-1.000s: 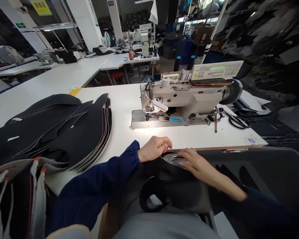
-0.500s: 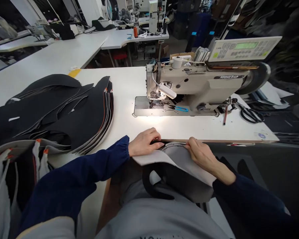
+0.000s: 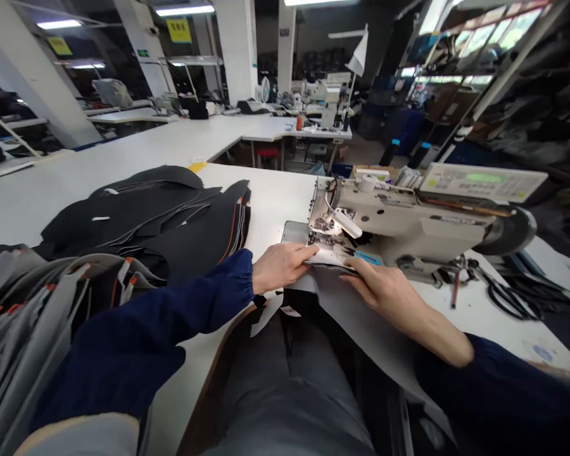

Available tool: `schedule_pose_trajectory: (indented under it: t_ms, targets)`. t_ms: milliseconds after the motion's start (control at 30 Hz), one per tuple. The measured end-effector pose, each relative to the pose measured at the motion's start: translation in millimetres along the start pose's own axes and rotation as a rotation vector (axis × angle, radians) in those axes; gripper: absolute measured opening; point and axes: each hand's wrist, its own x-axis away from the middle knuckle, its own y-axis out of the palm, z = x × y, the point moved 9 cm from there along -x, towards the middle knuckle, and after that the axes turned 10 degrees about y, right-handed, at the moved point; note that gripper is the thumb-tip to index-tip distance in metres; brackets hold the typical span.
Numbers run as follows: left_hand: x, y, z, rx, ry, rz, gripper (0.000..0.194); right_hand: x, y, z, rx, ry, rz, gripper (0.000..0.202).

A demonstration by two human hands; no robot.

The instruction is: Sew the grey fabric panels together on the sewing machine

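A grey and black fabric piece [image 3: 356, 316] hangs from the table's front edge down over my lap. My left hand [image 3: 284, 266] pinches its upper edge close to the needle area of the sewing machine [image 3: 408, 221]. Farther right along that edge, my right hand [image 3: 384, 288] grips the layers between thumb and fingers. The held edge lies just in front of the presser foot; whether it reaches under the foot I cannot tell. Blue thread snips [image 3: 367, 258] rest on the machine bed behind my right fingers.
Stacked black fabric panels [image 3: 190, 221] lie on the table to the left. Grey and black pieces [image 3: 42, 323] with orange marks hang nearer me. Black scissors [image 3: 510, 301] and a reddish pen-like stick [image 3: 455, 290] are at right. A control panel [image 3: 484, 180] tops the machine.
Both hands have carried the fabric edge up from below the table's front edge onto the table, close to the needle. My view has tilted upward, showing more of the room.
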Motion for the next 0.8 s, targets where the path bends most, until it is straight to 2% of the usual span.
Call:
schedule_pose_trajectory:
  t_ms: [67,167,233,300,333,400,433,500,567,667,800]
  targets:
    - [5.1,-34.0,-29.5,-0.063,-0.084,0.104,0.038,-26.6,-17.7,8.7,-0.156,0.082,0.013,0.032]
    - [22.7,-82.3,-79.0,0.007,-0.274,0.242,0.024,-57.8,-39.2,25.2,-0.393,0.218,0.039,0.037]
    - [31.2,-118.6,-91.3,0.040,-0.303,0.411,0.027,-73.5,-42.5,31.0,-0.515,0.278,0.022,0.043]
    - [29.9,-150.1,-80.6,0.010,-0.213,0.558,0.039,-87.2,-38.0,31.0,-0.638,0.317,-0.018,0.046]
    - [24.3,-159.1,-70.6,-0.017,-0.150,0.568,0.047,-93.7,-34.7,29.1,-0.700,0.334,-0.036,0.047]
    - [6.7,-164.1,-52.7,-0.072,-0.050,0.484,0.056,-106.2,-28.2,22.1,-0.807,0.360,-0.066,0.048]
    - [-2.0,-163.8,-48.9,-0.086,-0.034,0.431,0.054,-112.5,-25.8,17.5,-0.852,0.370,-0.077,0.049]
    - [-14.5,-165.4,-53.8,-0.063,-0.069,0.376,0.038,-125.4,-22.0,6.2,-0.904,0.376,-0.110,0.049]
    - [-19.4,-175.7,-66.2,-0.008,-0.125,0.410,0.025,-139.6,-23.2,-5.9,-0.887,0.344,-0.117,0.048]
    - [-20.8,-206.4,-72.8,-0.021,-0.122,0.503,0.022,-164.2,-38.5,-25.0,-0.755,0.180,-0.009,0.042]
    - [-31.4,-265.0,-54.0,-0.228,-0.108,0.523,0.020,-202.5,-63.0,-53.9,-0.450,-0.069,0.193,0.030]
